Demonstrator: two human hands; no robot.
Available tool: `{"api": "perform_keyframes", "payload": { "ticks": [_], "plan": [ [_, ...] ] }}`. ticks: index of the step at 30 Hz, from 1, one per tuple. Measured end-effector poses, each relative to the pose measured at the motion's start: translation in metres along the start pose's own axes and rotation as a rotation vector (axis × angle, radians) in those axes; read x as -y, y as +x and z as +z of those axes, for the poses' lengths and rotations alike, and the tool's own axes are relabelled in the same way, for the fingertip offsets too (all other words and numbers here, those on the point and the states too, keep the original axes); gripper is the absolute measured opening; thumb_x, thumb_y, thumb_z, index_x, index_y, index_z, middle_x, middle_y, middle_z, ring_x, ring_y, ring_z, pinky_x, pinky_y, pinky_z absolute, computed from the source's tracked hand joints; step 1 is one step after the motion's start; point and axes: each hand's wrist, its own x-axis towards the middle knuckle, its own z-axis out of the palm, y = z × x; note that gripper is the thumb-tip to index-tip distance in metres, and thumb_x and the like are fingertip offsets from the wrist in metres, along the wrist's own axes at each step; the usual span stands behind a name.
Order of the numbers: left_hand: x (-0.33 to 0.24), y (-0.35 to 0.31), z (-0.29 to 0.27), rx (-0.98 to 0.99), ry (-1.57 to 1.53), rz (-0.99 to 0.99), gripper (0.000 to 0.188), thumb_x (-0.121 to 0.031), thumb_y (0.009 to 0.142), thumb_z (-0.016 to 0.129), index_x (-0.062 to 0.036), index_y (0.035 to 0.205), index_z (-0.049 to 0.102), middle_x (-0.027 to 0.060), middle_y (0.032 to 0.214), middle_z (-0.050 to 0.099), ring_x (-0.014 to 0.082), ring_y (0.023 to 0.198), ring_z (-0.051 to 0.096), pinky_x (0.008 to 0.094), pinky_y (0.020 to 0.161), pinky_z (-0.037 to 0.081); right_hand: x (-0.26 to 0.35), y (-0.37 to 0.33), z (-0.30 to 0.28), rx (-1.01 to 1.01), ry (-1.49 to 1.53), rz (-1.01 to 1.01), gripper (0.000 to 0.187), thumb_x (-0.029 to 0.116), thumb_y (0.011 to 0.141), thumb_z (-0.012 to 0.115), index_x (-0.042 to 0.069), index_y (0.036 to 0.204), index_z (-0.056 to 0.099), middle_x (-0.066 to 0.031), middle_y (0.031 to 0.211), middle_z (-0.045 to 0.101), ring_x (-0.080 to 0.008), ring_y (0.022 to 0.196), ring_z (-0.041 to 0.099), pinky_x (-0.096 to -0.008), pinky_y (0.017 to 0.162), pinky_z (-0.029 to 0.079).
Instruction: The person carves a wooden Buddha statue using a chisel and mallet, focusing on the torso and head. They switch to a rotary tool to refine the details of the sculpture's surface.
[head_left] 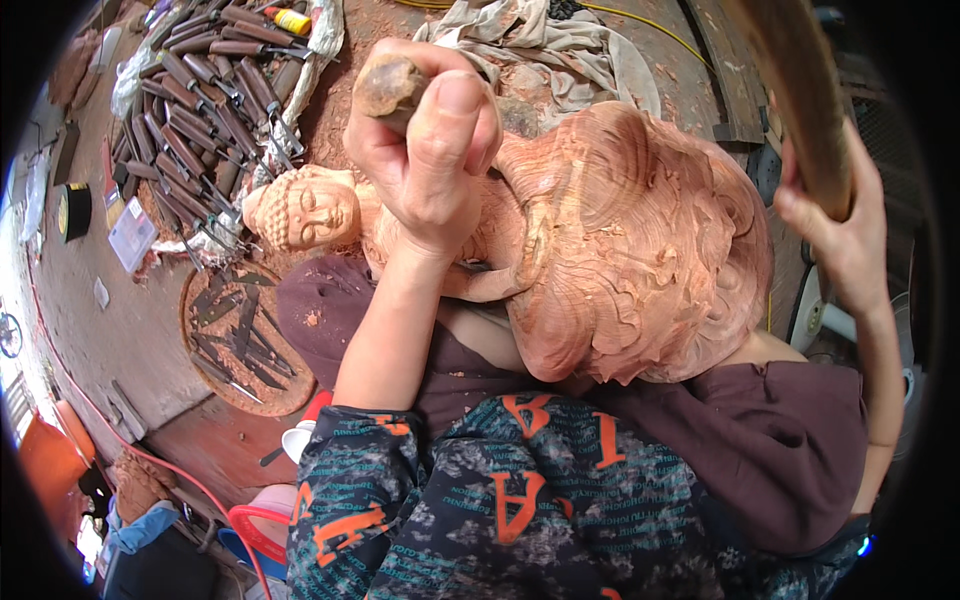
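A reddish wooden Buddha statue [640,230] lies on its back across my lap, with its curly-haired head [305,207] toward the left. Above its chest, my left hand [435,150] is wrapped round an upright carving chisel [393,85]. Only the worn butt of the wooden handle shows; my fist hides the blade. At the right, beyond the statue's base, my right hand [840,225] grips a thick wooden mallet [800,90], raised and running out of the top of the view. Carved folds and wavy grain cover the statue's lower body.
Many wooden-handled chisels [190,115] lie heaped at the upper left. Near them, a round board [200,370] carries several loose blades. A crumpled grey cloth [560,60] and wood shavings lie beyond the statue. A red hose [190,473] curves along the lower left.
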Motion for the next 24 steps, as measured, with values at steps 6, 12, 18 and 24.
{"api": "perform_keyframes", "payload": {
  "ticks": [6,12,18,24],
  "plan": [
    [0.003,0.004,0.007,0.076,0.214,-0.037,0.028,-0.028,0.091,0.054,-0.001,0.084,0.051,0.0003,0.051,0.041,0.0074,0.04,0.033,0.0223,0.037,0.024,0.014,0.038,-0.006,-0.08,-0.349,-0.401,0.048,0.004,0.084,0.065,0.0,0.128,0.046,-0.0097,0.111,0.059,-0.0168,0.1,0.058,-0.0285,0.086,0.046],
    [0.003,0.003,0.007,0.167,0.146,-0.117,0.027,-0.026,0.091,0.058,-0.0008,0.082,0.051,-0.002,0.052,0.039,0.0067,0.042,0.033,0.0224,0.039,0.026,0.018,0.038,0.0,-0.112,-0.449,-0.51,0.051,0.002,0.081,0.066,0.001,0.128,0.047,-0.014,0.114,0.061,-0.0242,0.105,0.06,-0.0339,0.088,0.047],
    [0.003,0.008,-0.009,0.347,0.004,-0.241,0.027,-0.022,0.093,0.052,0.0001,0.078,0.054,0.0024,0.054,0.043,0.0098,0.043,0.035,0.0248,0.039,0.026,0.027,0.035,0.015,0.028,-0.26,-0.452,0.049,-0.002,0.073,0.065,-0.001,0.119,0.049,-0.0183,0.104,0.061,-0.0346,0.097,0.062,-0.0348,0.081,0.047],
    [-0.008,0.059,-0.026,0.569,-0.86,-0.552,0.037,-0.038,0.098,0.041,-0.0061,0.08,0.044,-0.0037,0.054,0.036,0.0042,0.041,0.033,0.0193,0.037,0.028,0.019,0.035,0.004,0.039,-0.391,-0.431,0.054,-0.001,0.079,0.064,-0.002,0.128,0.043,-0.017,0.118,0.057,-0.0247,0.111,0.057,-0.0324,0.092,0.043]
  ]
}}
